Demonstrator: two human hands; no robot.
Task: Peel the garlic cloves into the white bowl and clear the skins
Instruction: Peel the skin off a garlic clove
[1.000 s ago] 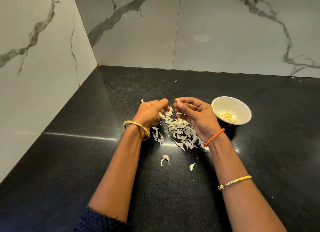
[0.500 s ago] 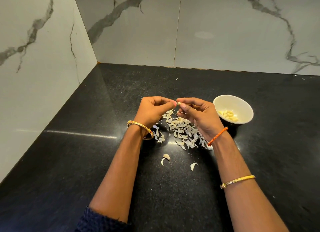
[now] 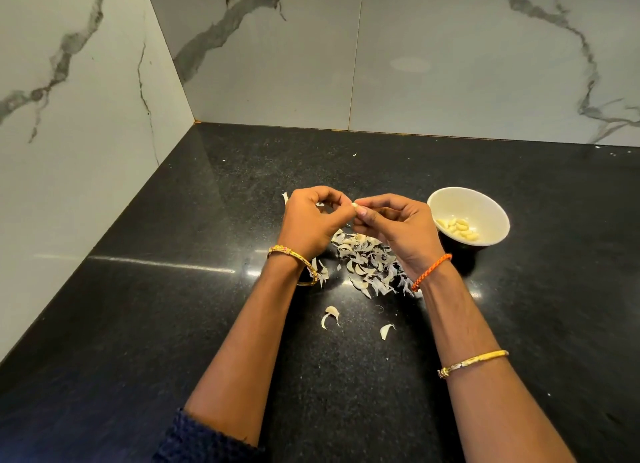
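Both hands meet above a pile of garlic skins (image 3: 367, 267) on the black counter. My left hand (image 3: 308, 222) and my right hand (image 3: 398, 227) pinch one small garlic clove (image 3: 354, 205) between their fingertips; only its pale tip shows. The white bowl (image 3: 485, 206) stands just right of my right hand and holds several peeled cloves (image 3: 459, 228). Two loose skin pieces, one (image 3: 330, 316) and another (image 3: 386, 331), lie nearer to me, between my forearms.
The black granite counter (image 3: 173, 307) runs into a corner of white marble walls (image 3: 450, 64) at the back and left. A small skin scrap (image 3: 354, 155) lies far back. Bare counter stretches to the left and right of my arms.
Both hands have lifted a little off the skin pile and come closer together, fingertips now meeting on the clove. The bowl and skins have not moved.
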